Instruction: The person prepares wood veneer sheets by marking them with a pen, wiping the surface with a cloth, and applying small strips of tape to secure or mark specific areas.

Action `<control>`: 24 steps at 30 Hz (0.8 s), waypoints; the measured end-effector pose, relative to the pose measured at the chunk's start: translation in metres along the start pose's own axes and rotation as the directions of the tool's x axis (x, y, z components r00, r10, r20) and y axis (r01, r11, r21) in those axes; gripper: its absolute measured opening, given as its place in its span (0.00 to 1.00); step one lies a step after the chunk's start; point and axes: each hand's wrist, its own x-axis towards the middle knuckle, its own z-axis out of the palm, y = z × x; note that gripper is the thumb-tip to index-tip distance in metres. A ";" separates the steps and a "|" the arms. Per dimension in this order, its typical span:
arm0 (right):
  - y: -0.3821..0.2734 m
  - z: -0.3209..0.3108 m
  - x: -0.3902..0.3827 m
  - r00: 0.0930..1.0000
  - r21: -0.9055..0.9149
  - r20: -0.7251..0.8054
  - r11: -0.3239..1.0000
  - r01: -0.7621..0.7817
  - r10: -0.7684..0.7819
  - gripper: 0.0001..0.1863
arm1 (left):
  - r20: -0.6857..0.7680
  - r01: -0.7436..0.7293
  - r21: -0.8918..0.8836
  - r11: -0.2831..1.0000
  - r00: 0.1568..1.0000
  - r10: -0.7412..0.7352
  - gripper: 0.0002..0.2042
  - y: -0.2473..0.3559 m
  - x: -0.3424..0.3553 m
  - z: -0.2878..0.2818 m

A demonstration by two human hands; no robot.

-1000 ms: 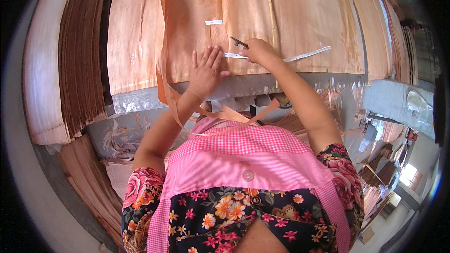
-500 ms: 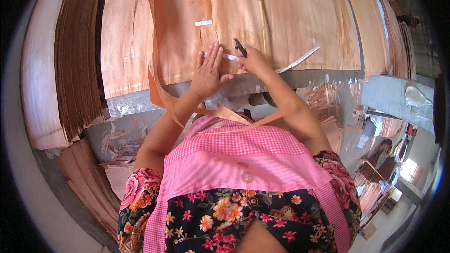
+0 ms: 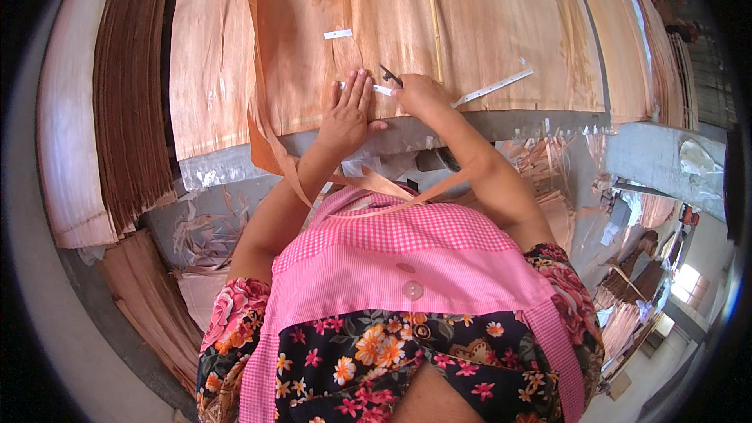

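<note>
A large sheet of thin reddish-brown wood veneer (image 3: 298, 55) lies before me, its near end along the table edge. My left hand (image 3: 346, 121) rests flat on it, fingers outstretched over one end of a white dotted tape strip (image 3: 379, 88). Beside it, my right hand (image 3: 421, 98) is closed around a small dark metal tool (image 3: 390, 76), perhaps a cutter; its exact kind is hidden. The tape runs to the right hand, and a longer tape tail (image 3: 495, 88) emerges beyond that wrist. Farther up the sheet sits a short white tape piece (image 3: 338, 34).
A thin bamboo stick (image 3: 432, 16) lies lengthwise on the veneer. A loose veneer strip (image 3: 270, 141) hangs over the edge and loops across my forearms. Dark stacked veneer (image 3: 129, 94) stands at the left. Scraps (image 3: 540, 164) lie below the table's grey edge (image 3: 509, 122).
The dark tool has tilted leftward and lies lower, with my right hand turned over it. The tape tail at the right lies straighter. My left hand stays pressed in place.
</note>
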 end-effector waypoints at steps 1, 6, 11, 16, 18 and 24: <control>0.014 0.011 0.003 1.000 0.088 0.021 0.996 -0.008 0.006 0.10 | -0.007 -0.006 0.006 1.000 1.000 0.006 0.42 0.003 0.001 0.000; 0.035 0.026 -0.029 0.999 0.427 0.007 0.903 -0.042 0.043 0.09 | -0.040 0.007 -0.265 0.964 0.999 -0.018 0.35 -0.015 -0.004 0.001; -0.020 -0.018 0.023 0.978 0.730 0.071 0.678 0.084 -0.197 0.07 | -0.361 0.244 -0.440 0.864 0.833 -0.419 0.27 -0.038 0.007 -0.019; -0.059 0.008 0.065 0.962 0.727 0.256 0.675 -0.126 -0.096 0.08 | -0.401 0.291 -0.378 0.879 0.804 -0.439 0.26 -0.041 0.008 0.001; -0.062 0.014 0.063 0.968 0.697 0.252 0.694 -0.182 0.000 0.08 | -0.366 0.332 -0.136 0.934 0.859 -0.358 0.26 -0.038 0.008 0.001; -0.069 0.018 0.067 0.996 0.291 0.076 0.957 0.012 -0.036 0.10 | -0.082 0.289 0.227 0.930 0.957 -0.277 0.24 -0.037 0.011 -0.011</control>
